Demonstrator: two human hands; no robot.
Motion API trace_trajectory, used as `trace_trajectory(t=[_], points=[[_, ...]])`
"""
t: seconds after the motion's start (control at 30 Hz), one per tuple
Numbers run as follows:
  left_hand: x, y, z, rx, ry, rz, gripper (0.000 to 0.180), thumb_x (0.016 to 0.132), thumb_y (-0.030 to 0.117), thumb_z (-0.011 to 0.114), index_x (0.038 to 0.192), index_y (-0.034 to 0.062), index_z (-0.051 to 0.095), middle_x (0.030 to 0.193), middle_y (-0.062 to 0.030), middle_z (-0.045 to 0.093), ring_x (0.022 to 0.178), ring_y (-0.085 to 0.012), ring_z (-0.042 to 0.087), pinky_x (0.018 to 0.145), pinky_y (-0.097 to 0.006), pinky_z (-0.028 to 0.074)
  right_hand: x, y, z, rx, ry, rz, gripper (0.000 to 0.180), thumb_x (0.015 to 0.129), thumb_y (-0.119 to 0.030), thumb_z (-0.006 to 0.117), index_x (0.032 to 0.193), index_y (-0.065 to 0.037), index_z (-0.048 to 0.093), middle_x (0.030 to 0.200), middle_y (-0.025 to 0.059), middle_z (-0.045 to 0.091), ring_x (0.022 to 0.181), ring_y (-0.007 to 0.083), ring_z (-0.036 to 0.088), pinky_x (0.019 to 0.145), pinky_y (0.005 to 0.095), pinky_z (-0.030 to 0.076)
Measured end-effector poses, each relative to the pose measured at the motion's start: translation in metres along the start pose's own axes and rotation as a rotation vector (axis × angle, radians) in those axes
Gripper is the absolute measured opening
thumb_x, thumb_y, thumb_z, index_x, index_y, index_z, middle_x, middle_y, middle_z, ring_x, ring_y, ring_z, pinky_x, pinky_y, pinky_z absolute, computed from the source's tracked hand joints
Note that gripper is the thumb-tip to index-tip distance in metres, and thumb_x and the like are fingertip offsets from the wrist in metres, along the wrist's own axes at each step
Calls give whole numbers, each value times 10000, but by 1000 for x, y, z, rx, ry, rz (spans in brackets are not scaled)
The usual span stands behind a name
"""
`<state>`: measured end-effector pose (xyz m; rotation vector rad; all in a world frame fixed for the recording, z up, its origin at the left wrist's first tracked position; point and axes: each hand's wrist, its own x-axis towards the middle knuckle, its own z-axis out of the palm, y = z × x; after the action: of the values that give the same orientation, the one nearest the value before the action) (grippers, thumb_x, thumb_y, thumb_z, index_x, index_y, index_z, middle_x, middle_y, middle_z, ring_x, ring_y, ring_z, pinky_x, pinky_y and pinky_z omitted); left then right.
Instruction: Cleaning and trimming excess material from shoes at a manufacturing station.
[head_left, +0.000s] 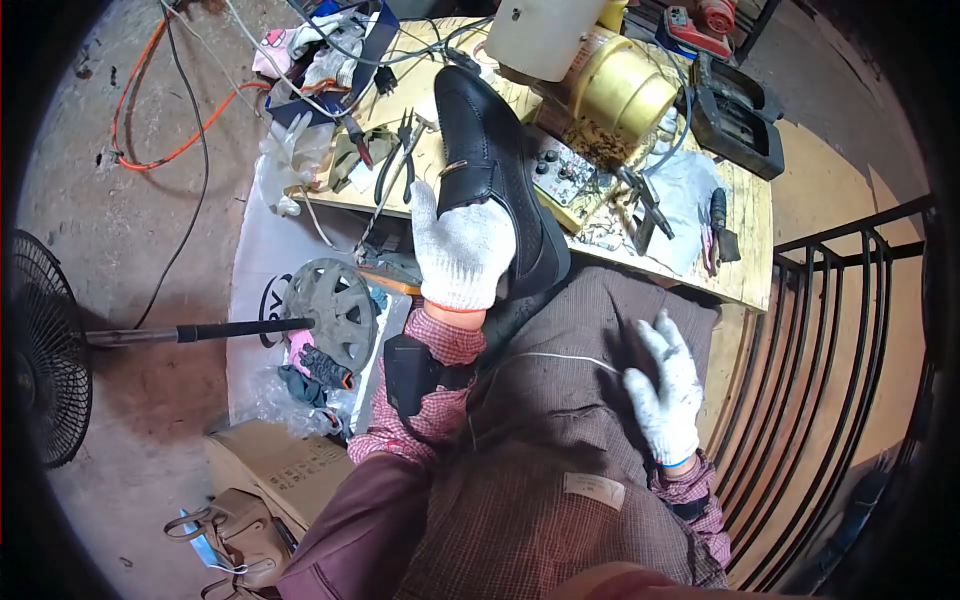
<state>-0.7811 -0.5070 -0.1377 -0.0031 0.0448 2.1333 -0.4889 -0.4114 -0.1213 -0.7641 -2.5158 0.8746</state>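
Note:
A black leather shoe (480, 130) with a strap and a small metal buckle is held toe-away over the front of the worktable. My left hand (465, 250), in a white knit glove, grips it at the opening; the fingers go inside and are hidden, while the thumb lies outside along the left. Off to the right, above the brown checked apron (560, 420) on my lap, my right hand (665, 390) is in a similar glove with smudged fingertips. Its fingers are stretched out and it holds nothing.
The wooden table (745, 200) carries a yellow machine part (630, 95), a control box with knobs (560, 180), pliers (395, 160) and dark scraps. A black metal rack (800, 330) stands at right. At left are a fan (45, 350) and its pole (190, 333).

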Motion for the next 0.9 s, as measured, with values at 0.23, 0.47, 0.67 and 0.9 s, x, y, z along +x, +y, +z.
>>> trace_trajectory(t=[0.23, 0.47, 0.67, 0.9], points=[[-62, -81, 29, 918, 280, -52, 376, 999, 402, 554, 1176, 72, 583, 915, -110, 655, 809, -188, 622, 750, -315, 521, 14, -32, -5, 129, -389, -308, 292, 859, -153, 618, 1132, -61, 663, 728, 95, 602, 573, 268, 600, 488, 395, 458], [-64, -148, 112, 375, -292, -439, 548, 986, 402, 564, 1450, 127, 465, 1458, -108, 503, 1311, -266, 486, 1129, -491, 331, -17, -48, -92, -663, 213, -621, 145, 758, -179, 582, 797, -44, 620, 727, 113, 565, 719, 293, 593, 723, 432, 507], [-54, -170, 147, 647, -1235, -564, 624, 1040, 507, 305, 1504, 93, 360, 1503, -178, 433, 1342, -349, 462, 1153, -483, 306, -114, -120, -330, -1677, 922, -413, 267, 645, -219, 727, 866, -97, 641, 770, 113, 543, 782, 300, 586, 815, 432, 510], [-34, -195, 125, 677, -939, -732, 717, 1005, 603, 354, 1515, 100, 374, 1463, -201, 486, 1364, -430, 433, 1183, -586, 248, -282, -179, -510, -1994, 833, 672, 262, 768, -298, 690, 895, -69, 687, 985, 156, 666, 874, 376, 597, 771, 480, 486]])
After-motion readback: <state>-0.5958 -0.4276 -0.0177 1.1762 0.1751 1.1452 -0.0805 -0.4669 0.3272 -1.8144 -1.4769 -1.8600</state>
